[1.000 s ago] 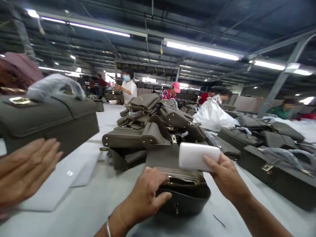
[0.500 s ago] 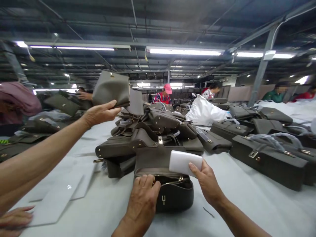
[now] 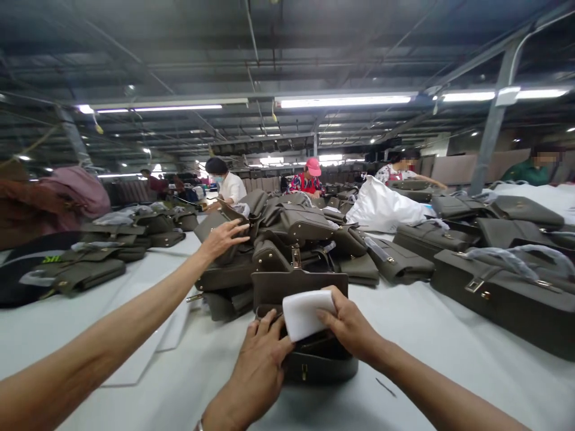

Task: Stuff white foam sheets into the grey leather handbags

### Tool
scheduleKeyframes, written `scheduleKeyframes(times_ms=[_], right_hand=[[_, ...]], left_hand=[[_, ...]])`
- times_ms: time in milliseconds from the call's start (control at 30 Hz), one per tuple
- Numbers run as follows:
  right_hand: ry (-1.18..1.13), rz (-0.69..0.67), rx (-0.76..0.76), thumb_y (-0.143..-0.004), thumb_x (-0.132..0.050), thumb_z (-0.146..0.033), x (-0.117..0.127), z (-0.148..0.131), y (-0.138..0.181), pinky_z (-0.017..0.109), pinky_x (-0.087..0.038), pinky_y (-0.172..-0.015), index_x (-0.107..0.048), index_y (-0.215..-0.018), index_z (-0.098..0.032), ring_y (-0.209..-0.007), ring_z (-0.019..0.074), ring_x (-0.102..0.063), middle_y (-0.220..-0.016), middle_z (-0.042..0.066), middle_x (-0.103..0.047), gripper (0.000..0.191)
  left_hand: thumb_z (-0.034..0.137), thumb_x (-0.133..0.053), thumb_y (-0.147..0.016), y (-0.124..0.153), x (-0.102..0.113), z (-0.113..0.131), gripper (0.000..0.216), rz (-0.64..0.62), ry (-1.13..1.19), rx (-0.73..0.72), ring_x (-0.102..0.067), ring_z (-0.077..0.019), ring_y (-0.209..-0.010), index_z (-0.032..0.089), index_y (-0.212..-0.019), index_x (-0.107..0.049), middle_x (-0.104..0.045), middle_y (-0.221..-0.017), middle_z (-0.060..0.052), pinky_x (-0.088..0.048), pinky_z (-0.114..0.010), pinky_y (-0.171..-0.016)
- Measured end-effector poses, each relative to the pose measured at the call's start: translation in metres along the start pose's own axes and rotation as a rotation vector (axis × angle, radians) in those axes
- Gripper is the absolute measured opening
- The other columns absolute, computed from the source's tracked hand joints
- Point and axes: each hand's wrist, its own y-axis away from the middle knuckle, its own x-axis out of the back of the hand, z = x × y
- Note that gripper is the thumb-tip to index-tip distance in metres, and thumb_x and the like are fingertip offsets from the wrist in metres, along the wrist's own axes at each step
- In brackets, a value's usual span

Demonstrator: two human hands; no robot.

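Observation:
A dark grey handbag [image 3: 314,366] stands open on the white table [image 3: 449,365] right in front of me. My left hand [image 3: 258,371] grips its near left rim and holds the mouth open. My right hand [image 3: 348,326] holds a white foam pad [image 3: 306,312], its lower end at the bag's opening. The bag's flap [image 3: 299,286] stands up behind the pad.
A heap of grey handbags [image 3: 287,239] rises just behind. A co-worker's arm [image 3: 112,347] reaches in from the left, hand [image 3: 222,238] on that heap. More bags lie at right [image 3: 503,293] and left [image 3: 81,272]. A white sack [image 3: 381,209] and several seated workers are farther back.
My right hand has brought the white pad down and left to the bag's mouth. The co-worker's hand, which held a bag up high, has come down onto the heap.

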Motion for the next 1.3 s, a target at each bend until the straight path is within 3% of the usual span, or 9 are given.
scheduleKeyframes(times_ms=[167,267,400,600,800,933,1000,1133,1300], right_hand=[[0.337,-0.161,0.231,-0.080,-0.049,-0.019,0.000,0.012,0.010,0.029,-0.044,-0.070,-0.062,-0.109,-0.024,-0.079,0.0193,-0.063,-0.090,0.005,-0.070,0.033],[0.471,-0.265,0.248,-0.075,-0.051,-0.019,0.000,0.030,0.008,0.032,-0.048,-0.064,-0.064,-0.120,-0.029,-0.071,0.0232,-0.066,-0.081,0.006,-0.073,0.048],[0.360,-0.330,0.314,-0.067,-0.061,-0.022,0.004,0.042,-0.010,0.034,-0.057,-0.079,-0.068,-0.117,-0.032,-0.096,0.0300,-0.069,-0.108,0.006,-0.072,0.052],[0.309,-0.391,0.310,-0.072,-0.066,-0.034,0.011,0.017,-0.026,0.027,-0.059,-0.071,-0.073,-0.106,-0.027,-0.093,0.0283,-0.070,-0.104,0.006,-0.074,0.035],[0.840,-0.657,0.226,-0.073,-0.046,-0.008,-0.020,-0.007,-0.024,0.046,-0.046,-0.106,-0.057,-0.131,-0.014,-0.121,0.0326,-0.057,-0.131,0.017,-0.058,0.059],[1.052,-0.919,0.223,-0.070,-0.050,-0.006,-0.040,-0.039,-0.037,0.037,-0.056,-0.077,-0.069,-0.110,-0.015,-0.095,0.0310,-0.069,-0.104,0.015,-0.072,0.045],[1.028,-1.066,0.214,-0.068,-0.052,-0.005,-0.042,-0.048,-0.049,0.027,-0.048,-0.058,-0.070,-0.100,-0.012,-0.079,0.0261,-0.069,-0.091,0.013,-0.073,0.037],[0.935,-1.090,0.243,-0.075,-0.046,-0.007,-0.043,-0.045,-0.060,0.022,-0.039,-0.055,-0.066,-0.106,-0.016,-0.078,0.0160,-0.064,-0.097,0.005,-0.071,0.039],[1.092,-1.206,0.262,-0.069,-0.050,-0.002,-0.056,-0.038,-0.057,0.032,-0.045,-0.069,-0.070,-0.092,-0.007,-0.083,0.0247,-0.062,-0.094,0.015,-0.070,0.031]], left_hand=[[0.012,-0.053,-0.077,0.006,0.005,-0.001,0.021,0.032,-0.057,0.063,-0.049,-0.0295,-0.111,0.021,-0.093,-0.062,-0.064,-0.105,-0.007,-0.037,-0.051,-0.100],[0.024,-0.061,-0.076,0.001,0.004,-0.005,0.024,0.062,-0.147,-0.047,-0.046,-0.0332,-0.116,0.015,-0.098,-0.065,-0.063,-0.113,-0.014,-0.034,-0.051,-0.104],[0.035,-0.062,-0.080,0.000,0.002,-0.015,0.027,0.093,-0.232,-0.112,-0.044,-0.0340,-0.117,0.013,-0.096,-0.064,-0.065,-0.105,-0.014,-0.032,-0.050,-0.106],[0.043,-0.061,-0.080,0.009,-0.010,-0.027,0.037,0.087,-0.188,-0.018,-0.049,-0.0323,-0.109,0.013,-0.100,-0.058,-0.063,-0.103,-0.012,-0.035,-0.052,-0.105],[0.035,-0.062,-0.080,0.007,-0.011,-0.024,0.035,0.116,-0.158,-0.071,-0.043,-0.0322,-0.123,0.014,-0.106,-0.055,-0.057,-0.121,-0.013,-0.034,-0.048,-0.110],[0.030,-0.069,-0.075,0.010,-0.003,-0.019,0.029,0.110,-0.099,-0.009,-0.049,-0.0293,-0.112,0.018,-0.098,-0.056,-0.060,-0.114,-0.009,-0.042,-0.044,-0.099],[0.025,-0.070,-0.074,0.011,-0.003,-0.022,0.024,0.097,-0.077,-0.005,-0.050,-0.0281,-0.105,0.019,-0.093,-0.056,-0.062,-0.104,-0.006,-0.042,-0.046,-0.095],[0.014,-0.071,-0.072,0.009,-0.014,-0.031,0.023,0.168,0.050,-0.041,-0.049,-0.0257,-0.102,0.021,-0.087,-0.055,-0.061,-0.098,-0.002,-0.036,-0.045,-0.091],[0.010,-0.072,-0.071,0.006,-0.022,-0.033,0.023,0.197,0.150,-0.129,-0.050,-0.0246,-0.100,0.021,-0.080,-0.054,-0.061,-0.087,0.001,-0.033,-0.044,-0.087]])
